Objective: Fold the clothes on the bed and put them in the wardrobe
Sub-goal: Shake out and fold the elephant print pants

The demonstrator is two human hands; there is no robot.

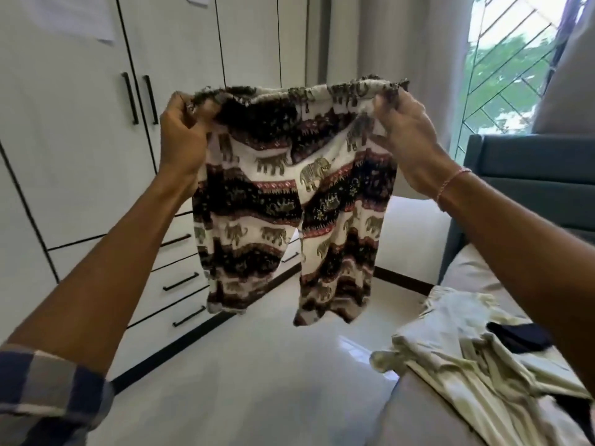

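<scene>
A pale striped garment is left heaped on the bed. The elephant-print shorts are held up in mid-air, waistband pinched by the left hand and right hand. Folding is barely begun (probably): the legs need to be brought together, and the wardrobe behind is shut.

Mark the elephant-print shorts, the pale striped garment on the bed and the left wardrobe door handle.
elephant-print shorts [283, 201], head view, middle of the fabric.
pale striped garment [450, 365], head view, its middle folds.
left wardrobe door handle [130, 98], head view, mid-bar.

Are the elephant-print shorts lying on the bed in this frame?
No, the left hand and right hand hold the elephant-print shorts up by the waistband, legs hanging free in the air.
</scene>
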